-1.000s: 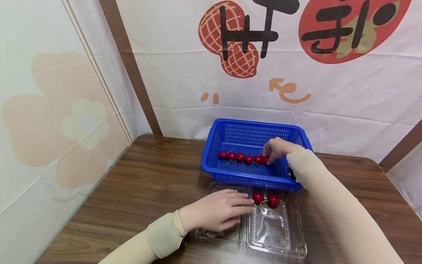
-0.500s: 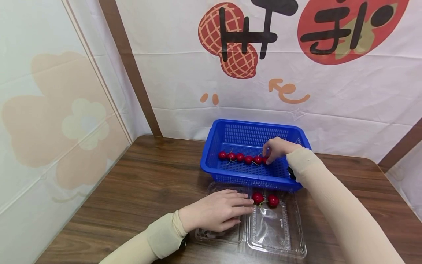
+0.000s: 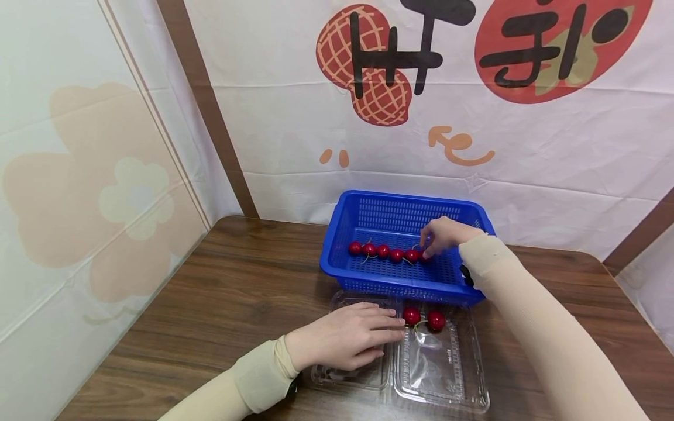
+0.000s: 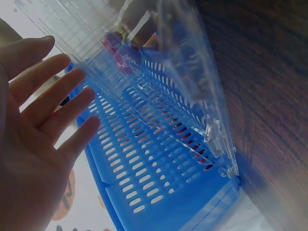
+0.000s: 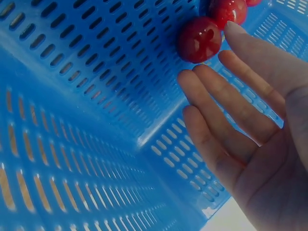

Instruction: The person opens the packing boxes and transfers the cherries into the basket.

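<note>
In the head view, several red cherries (image 3: 382, 251) lie in a row across the blue plastic basket (image 3: 330, 266). My right hand (image 3: 447, 234) reaches into the basket at the right end of that row. Its thumb and fingertips are right at the end cherry (image 5: 199, 40), fairly straight and spread rather than wrapped round it. My left hand (image 3: 347, 336) lies flat, palm down, over the left half of a clear plastic clamshell box (image 3: 439, 392), fingers extended. Two cherries (image 3: 436, 320), one with a green stem, sit in the box's right half near the fingertips.
A brown wood-grain table (image 3: 253, 304) carries everything. The basket stands behind the opened box, its front wall close against the box's back edge. A printed cloth (image 3: 284, 117) hangs behind, and another stands along the left side.
My right hand has shifted slightly, its fingers drawing a little back from the end cherry. The left hand, the box and the row of cherries look the same.
</note>
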### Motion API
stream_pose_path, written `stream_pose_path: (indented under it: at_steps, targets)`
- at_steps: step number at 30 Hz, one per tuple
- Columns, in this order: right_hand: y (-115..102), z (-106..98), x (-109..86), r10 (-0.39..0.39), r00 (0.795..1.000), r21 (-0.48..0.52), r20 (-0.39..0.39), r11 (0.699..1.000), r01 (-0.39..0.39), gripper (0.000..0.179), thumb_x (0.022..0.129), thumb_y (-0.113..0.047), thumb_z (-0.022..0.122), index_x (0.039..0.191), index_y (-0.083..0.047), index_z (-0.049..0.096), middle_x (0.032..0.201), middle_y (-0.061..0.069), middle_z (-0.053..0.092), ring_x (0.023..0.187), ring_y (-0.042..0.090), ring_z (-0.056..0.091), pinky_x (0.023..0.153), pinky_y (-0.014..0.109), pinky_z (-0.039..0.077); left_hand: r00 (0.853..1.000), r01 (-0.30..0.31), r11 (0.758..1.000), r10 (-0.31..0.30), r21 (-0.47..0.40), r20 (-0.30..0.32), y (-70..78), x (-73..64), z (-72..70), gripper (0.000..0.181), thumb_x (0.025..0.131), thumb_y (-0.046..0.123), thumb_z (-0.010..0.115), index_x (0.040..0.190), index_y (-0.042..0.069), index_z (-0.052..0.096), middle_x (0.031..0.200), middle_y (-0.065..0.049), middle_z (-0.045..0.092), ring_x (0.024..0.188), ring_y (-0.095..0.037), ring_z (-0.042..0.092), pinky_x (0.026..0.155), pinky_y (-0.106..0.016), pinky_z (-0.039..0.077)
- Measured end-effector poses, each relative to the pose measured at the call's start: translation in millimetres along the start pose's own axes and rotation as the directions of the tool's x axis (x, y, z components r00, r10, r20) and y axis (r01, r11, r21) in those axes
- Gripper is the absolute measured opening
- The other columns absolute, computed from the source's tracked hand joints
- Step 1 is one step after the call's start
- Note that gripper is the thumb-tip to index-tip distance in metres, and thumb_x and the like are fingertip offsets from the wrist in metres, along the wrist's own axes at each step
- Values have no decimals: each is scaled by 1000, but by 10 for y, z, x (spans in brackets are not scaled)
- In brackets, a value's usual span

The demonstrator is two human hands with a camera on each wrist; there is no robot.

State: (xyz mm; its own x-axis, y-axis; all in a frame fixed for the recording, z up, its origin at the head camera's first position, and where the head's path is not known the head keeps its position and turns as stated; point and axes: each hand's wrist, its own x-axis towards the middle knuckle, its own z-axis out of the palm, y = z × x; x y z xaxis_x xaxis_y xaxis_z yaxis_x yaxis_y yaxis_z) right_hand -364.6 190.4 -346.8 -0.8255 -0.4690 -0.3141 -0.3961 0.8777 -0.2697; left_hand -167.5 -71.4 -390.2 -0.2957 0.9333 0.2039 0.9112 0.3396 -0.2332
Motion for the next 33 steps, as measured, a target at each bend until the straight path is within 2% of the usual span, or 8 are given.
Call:
stream_pose_path:
  at_steps: [5,11,17,25,33]
  targets:
    - [-25,-52,-48,9,999,-33,-34,999,-10,21,85,-28,70,101,-13,71,98,7,69,80,18,64,77,37,58,1000,2,1000,-2,-3,2,4,0,-2,45,92,35,56,134,20,55,138,3,53,132,-16,46,111,-32,35]
    - [-71,-125,-122,-11,996,-82,-83,997,4,22,86,-28,70,101,-13,72,102,9,69,89,21,64,81,42,57,1000,1,1000,-1,-5,5,7,4,2,44,92,35,55,134,20,55,138,3,53,132,-16,46,112,-31,34]
    - [-106,-196,-193,-34,994,-110,-101,994,23,23,86,-28,69,101,-11,71,100,9,70,89,21,65,81,43,57,1000,-4,1000,4,-4,0,2,7,13,44,92,35,56,133,18,55,138,2,53,132,-17,46,112,-32,35]
    - [-169,-288,-310,-100,985,-147,-138,986,79,17,87,-25,68,95,-11,72,94,6,71,85,19,66,82,42,57,1000,-2,1000,2,-6,-2,8,21,-7,43,92,34,55,133,19,56,138,3,53,132,-16,46,113,-31,34]
    - [-239,-352,-465,-198,962,-184,-187,969,164,13,87,-22,68,90,-10,72,88,4,72,80,16,67,78,39,57,1000,-6,1000,6,-9,-3,17,33,-12,44,92,34,56,133,18,55,138,3,54,131,-16,46,112,-31,34]
